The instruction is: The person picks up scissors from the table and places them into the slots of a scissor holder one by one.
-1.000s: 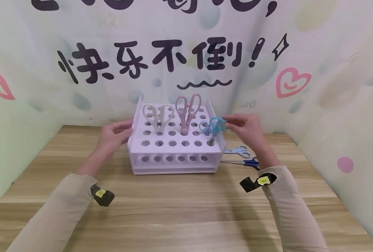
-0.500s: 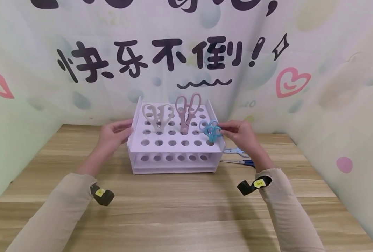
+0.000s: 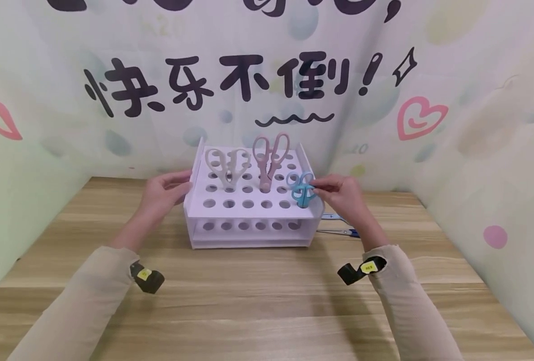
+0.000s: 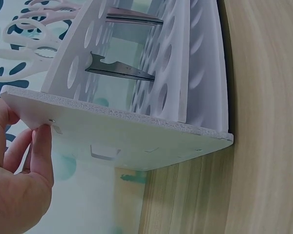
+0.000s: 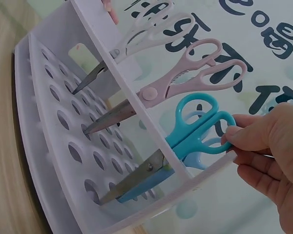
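Observation:
My right hand [image 3: 341, 193] pinches one finger loop of turquoise scissors [image 5: 198, 129] between thumb and fingers. Their blades pass down through the front right hole of a white two-tier rack [image 3: 249, 216], tips at a lower-tier hole in the right wrist view. Light blue scissors [image 3: 293, 179] stand just behind them, partly hidden. At the rack's left side, my left hand [image 3: 159, 195] holds the edge of the side panel [image 4: 107, 131], thumb and fingers against it. White scissors [image 3: 227, 168] and pink scissors [image 3: 267, 160] stand in the rack, handles up.
On the wooden table [image 3: 258, 301], right of the rack, lie another light blue pair of scissors [image 3: 334, 217] and a dark blue pair [image 3: 339, 232], both partly hidden by my right arm. A printed cloth [image 3: 159, 135] hangs close behind the rack.
The turquoise scissors have turned from tilted to upright and sunk lower into the front right hole. My right hand has moved down and left with them. The left hand stays in place.

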### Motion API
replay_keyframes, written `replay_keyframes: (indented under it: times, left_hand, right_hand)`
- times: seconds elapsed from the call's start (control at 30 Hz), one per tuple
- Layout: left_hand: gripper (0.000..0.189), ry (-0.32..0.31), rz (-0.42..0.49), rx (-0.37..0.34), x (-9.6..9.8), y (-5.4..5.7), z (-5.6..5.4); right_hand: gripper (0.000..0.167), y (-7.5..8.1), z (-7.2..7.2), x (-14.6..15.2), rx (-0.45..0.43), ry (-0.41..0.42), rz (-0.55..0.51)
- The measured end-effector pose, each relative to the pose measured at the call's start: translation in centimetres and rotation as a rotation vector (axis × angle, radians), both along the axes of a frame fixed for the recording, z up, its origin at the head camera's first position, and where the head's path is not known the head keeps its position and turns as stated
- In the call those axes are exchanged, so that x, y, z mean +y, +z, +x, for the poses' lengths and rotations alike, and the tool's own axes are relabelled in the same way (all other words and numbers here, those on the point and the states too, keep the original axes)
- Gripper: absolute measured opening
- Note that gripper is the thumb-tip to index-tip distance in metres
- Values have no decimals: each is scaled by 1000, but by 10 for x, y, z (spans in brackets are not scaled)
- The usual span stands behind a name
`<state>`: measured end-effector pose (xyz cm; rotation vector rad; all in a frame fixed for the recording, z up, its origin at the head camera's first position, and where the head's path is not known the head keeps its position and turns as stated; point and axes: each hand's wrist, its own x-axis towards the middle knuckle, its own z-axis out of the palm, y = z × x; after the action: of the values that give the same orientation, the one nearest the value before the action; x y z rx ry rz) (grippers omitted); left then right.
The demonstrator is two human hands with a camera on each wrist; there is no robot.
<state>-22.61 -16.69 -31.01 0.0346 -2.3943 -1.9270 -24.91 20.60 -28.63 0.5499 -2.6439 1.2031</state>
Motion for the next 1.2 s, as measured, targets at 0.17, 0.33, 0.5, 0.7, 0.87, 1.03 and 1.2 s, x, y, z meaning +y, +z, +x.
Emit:
replay_keyframes:
  times: [0.17, 0.33, 0.5, 0.7, 0.87, 1.03, 1.2]
  left_hand:
    - [45, -4, 5, 6, 1, 0, -1]
    - [46, -6, 11, -3, 1, -1, -1]
    - [46, -5, 15, -4, 1, -2, -1]
    - [46, -3, 16, 3, 0, -4, -3]
    - [46, 1, 21, 8, 0, -5, -3]
    - [46, -7, 27, 12, -1, -4, -1]
    - [46, -9, 33, 15, -1, -3, -1]
  right_hand:
    - [19, 0, 4, 1, 13, 5, 24]
    - [20, 0, 5, 2, -8, 4, 45]
    - [18, 3, 5, 1, -62, -35, 82]
    - [17, 5, 6, -4, -98, -59, 87]
    - [15, 5, 4, -4, -92, -60, 113]
    - [17, 7, 2, 0, -86, -49, 153]
    - [18, 6, 2, 7, -61, 2, 144]
